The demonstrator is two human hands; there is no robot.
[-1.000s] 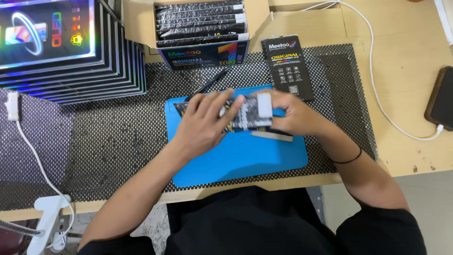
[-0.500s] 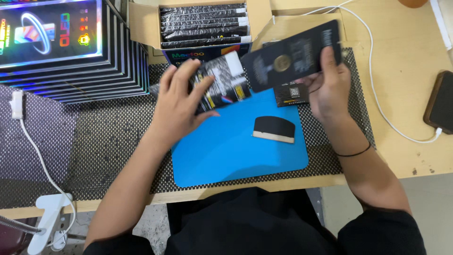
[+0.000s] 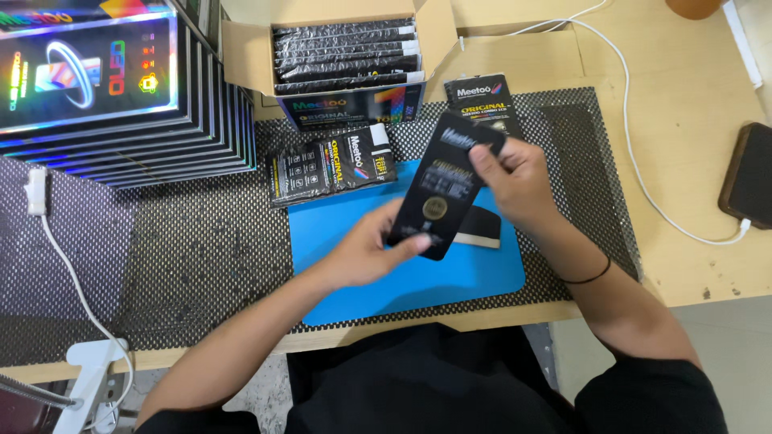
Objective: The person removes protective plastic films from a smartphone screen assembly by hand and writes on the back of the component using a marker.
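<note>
A long flat black packet (image 3: 444, 189) with gold print is held tilted above the blue mat (image 3: 346, 233). My right hand (image 3: 515, 185) pinches its upper end and my left hand (image 3: 374, 249) holds its lower end from beneath. Under the packet a small black and white block (image 3: 481, 229) lies on the mat. A wrapped black packet (image 3: 330, 165) with coloured print lies flat at the mat's upper left corner, apart from both hands.
An open cardboard box (image 3: 350, 48) of black wrapped packets stands at the back. A stack of shiny printed boxes (image 3: 112, 88) fills the back left. Another black packet (image 3: 482, 100) lies behind my right hand. A dark phone (image 3: 748, 185) on a white cable (image 3: 635, 161) rests at right.
The wrapped packet has left my left hand and now lies on the mesh. My left hand moved to the lower end of the black packet, which came down toward the mat.
</note>
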